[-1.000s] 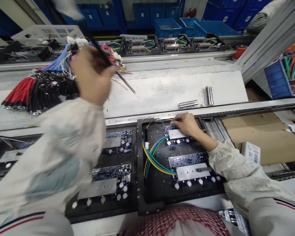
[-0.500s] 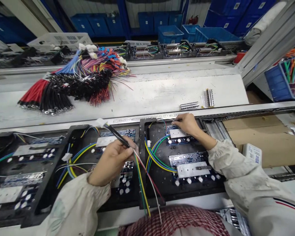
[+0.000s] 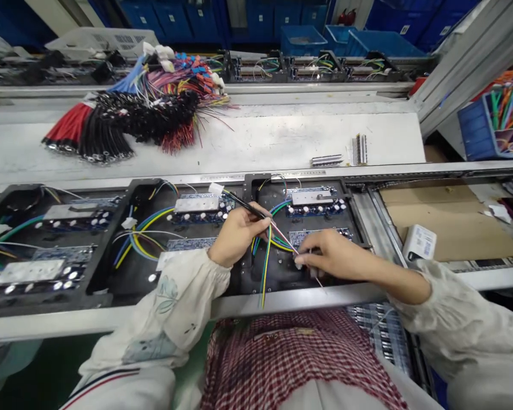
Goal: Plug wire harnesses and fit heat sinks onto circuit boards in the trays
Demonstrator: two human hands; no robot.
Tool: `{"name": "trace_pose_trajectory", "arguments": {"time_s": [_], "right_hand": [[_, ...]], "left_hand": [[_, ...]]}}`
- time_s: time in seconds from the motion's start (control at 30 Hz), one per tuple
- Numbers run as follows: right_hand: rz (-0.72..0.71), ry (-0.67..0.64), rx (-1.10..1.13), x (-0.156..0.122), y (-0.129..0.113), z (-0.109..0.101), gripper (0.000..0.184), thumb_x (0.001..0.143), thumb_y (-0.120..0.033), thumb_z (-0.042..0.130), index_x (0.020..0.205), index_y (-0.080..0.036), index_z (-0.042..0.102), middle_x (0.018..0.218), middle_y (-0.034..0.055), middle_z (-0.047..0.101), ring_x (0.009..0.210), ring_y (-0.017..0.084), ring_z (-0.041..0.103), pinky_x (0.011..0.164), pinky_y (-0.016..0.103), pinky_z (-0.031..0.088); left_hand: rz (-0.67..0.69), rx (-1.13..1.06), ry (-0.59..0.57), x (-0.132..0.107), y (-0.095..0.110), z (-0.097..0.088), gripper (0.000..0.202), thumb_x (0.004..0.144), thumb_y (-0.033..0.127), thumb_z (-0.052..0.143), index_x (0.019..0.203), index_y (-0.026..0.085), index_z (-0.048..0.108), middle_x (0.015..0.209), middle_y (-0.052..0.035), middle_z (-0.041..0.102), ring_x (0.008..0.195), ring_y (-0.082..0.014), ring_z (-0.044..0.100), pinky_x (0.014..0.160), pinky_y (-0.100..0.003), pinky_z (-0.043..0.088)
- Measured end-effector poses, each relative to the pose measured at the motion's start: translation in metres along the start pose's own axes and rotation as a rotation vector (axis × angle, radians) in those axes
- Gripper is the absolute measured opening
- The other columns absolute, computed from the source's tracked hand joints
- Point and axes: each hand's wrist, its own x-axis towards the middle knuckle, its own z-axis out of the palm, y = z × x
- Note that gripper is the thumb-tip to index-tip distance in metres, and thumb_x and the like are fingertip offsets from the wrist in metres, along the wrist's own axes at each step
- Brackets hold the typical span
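My left hand (image 3: 237, 236) pinches a black wire (image 3: 250, 205) ending in a white connector (image 3: 216, 189) above the black fixture tray (image 3: 250, 191). Green and yellow wires (image 3: 265, 273) hang below that hand. My right hand (image 3: 329, 256) has its fingertips closed on a thin pink and white wire (image 3: 301, 250), just over a blue circuit board (image 3: 320, 234). That hand hides most of the board. Another blue circuit board (image 3: 312, 206), with an aluminium plate and round capacitors, lies beyond it, with blue, green and yellow wires (image 3: 277, 210) beside it.
A neighbouring black tray (image 3: 128, 196) holds more wired boards on the conveyor. Bundled red and black wires with ring terminals (image 3: 102, 131) lie on the white bench behind. Blue bins, a crate of coloured wires (image 3: 496, 122), cardboard (image 3: 448, 216) and a white box (image 3: 419, 242) stand around.
My right hand has left the far board and moved toward me, now closing on thin wires. My left hand has moved right with the wires. The view has tilted further down.
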Motion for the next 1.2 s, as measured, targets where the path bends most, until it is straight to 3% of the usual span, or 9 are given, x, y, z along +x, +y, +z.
{"name": "trace_pose_trajectory", "arguments": {"time_s": [0.17,0.33,0.47,0.5,0.6,0.67,0.8,1.2], "right_hand": [[-0.003,0.061,-0.068,-0.014,0.017,0.005,0.025,0.083,-0.029,0.057,0.065,-0.018,0.069,0.057,-0.0019,0.063,0.052,0.01,0.055,0.051,0.022,0.036],[-0.049,0.164,-0.176,-0.02,0.02,0.007,0.017,0.082,-0.026,0.058,0.074,-0.018,0.071,0.07,0.0007,0.068,0.064,0.013,0.059,0.06,0.024,0.039],[-0.038,0.11,-0.186,-0.034,0.024,0.004,0.011,0.078,-0.022,0.063,0.071,-0.019,0.071,0.065,-0.0007,0.068,0.059,0.013,0.06,0.059,0.024,0.041],[-0.004,0.175,-0.176,-0.032,0.028,0.002,0.012,0.078,-0.023,0.063,0.07,-0.02,0.071,0.063,-0.0008,0.068,0.057,0.013,0.06,0.058,0.024,0.041],[0.122,0.554,-0.218,-0.013,0.042,-0.007,0.011,0.076,-0.028,0.066,0.075,-0.02,0.073,0.069,0.002,0.071,0.063,0.016,0.063,0.06,0.026,0.043],[0.172,0.663,-0.263,0.004,0.054,-0.011,0.01,0.073,-0.028,0.069,0.077,-0.019,0.073,0.076,0.0033,0.072,0.069,0.018,0.064,0.064,0.027,0.044],[0.153,0.652,-0.229,0.023,0.071,-0.01,0.01,0.071,-0.026,0.069,0.075,-0.018,0.073,0.076,0.0029,0.072,0.067,0.016,0.064,0.064,0.026,0.045],[0.152,0.659,-0.202,0.021,0.072,-0.008,0.008,0.071,-0.024,0.069,0.073,-0.018,0.074,0.07,0.0019,0.071,0.061,0.015,0.062,0.061,0.026,0.044]], "left_hand": [[-0.083,0.019,-0.041,-0.004,-0.013,0.001,0.036,0.052,0.031,0.081,0.071,0.013,0.057,0.059,-0.0005,0.062,0.05,-0.012,0.058,0.046,-0.023,0.05],[-0.037,0.025,-0.02,0.0,-0.019,-0.002,0.033,0.053,0.028,0.08,0.073,0.013,0.058,0.057,0.0006,0.061,0.046,-0.0105,0.056,0.043,-0.021,0.048],[0.0,-0.018,0.044,0.0,-0.016,-0.007,0.031,0.052,0.025,0.08,0.072,0.014,0.058,0.056,0.0028,0.058,0.047,-0.0093,0.055,0.043,-0.02,0.048],[0.012,-0.024,0.061,0.0,-0.016,-0.007,0.032,0.051,0.026,0.081,0.071,0.015,0.058,0.056,0.0027,0.058,0.048,-0.0096,0.055,0.043,-0.02,0.048],[0.068,-0.017,0.085,0.0,-0.016,-0.007,0.032,0.049,0.028,0.081,0.067,0.015,0.057,0.056,0.0015,0.061,0.046,-0.0106,0.056,0.041,-0.02,0.047],[0.114,-0.008,0.099,0.0,-0.018,-0.006,0.032,0.05,0.029,0.081,0.064,0.016,0.055,0.056,0.001,0.062,0.045,-0.0108,0.056,0.041,-0.02,0.047],[0.173,0.018,0.123,0.0,-0.024,-0.005,0.031,0.053,0.029,0.079,0.061,0.017,0.052,0.056,0.0019,0.063,0.044,-0.0105,0.056,0.042,-0.021,0.047],[0.201,0.052,0.104,0.0,-0.027,-0.007,0.026,0.059,0.027,0.077,0.064,0.018,0.053,0.055,0.0038,0.061,0.043,-0.0098,0.056,0.043,-0.02,0.046]]}}
